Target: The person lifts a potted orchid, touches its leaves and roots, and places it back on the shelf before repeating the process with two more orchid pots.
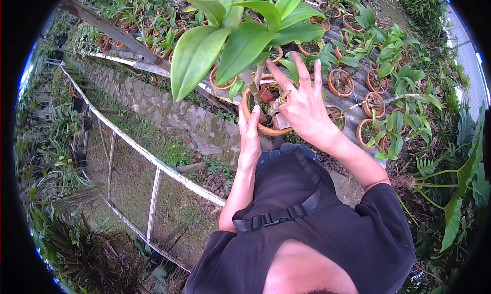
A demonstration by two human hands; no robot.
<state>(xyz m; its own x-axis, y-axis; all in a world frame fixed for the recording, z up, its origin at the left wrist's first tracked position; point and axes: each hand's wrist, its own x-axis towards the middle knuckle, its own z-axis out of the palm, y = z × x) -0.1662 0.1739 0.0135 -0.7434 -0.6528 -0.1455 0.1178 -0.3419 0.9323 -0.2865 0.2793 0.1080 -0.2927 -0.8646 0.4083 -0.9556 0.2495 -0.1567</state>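
A clay pot (267, 131) with chunky brown pieces inside stands in front of my body. A tall plant with broad green leaves (245, 43) rises from it on pale, thick stems. My left hand (249, 135) grips the pot's left side, its thumb by the rim. Over the pot's right side, my right hand (307, 107) reaches in with several fingers stretched and spread. Its thumb is hard to make out near some brownish roots (279, 103) at the pot's edge.
Several smaller potted plants (341, 83) stand on a grey corrugated surface to the right and beyond. A rusty metal bar (110, 30) crosses the upper left. Down the left runs a white-framed mesh panel (156, 163). Large leaves (460, 191) hang at the right.
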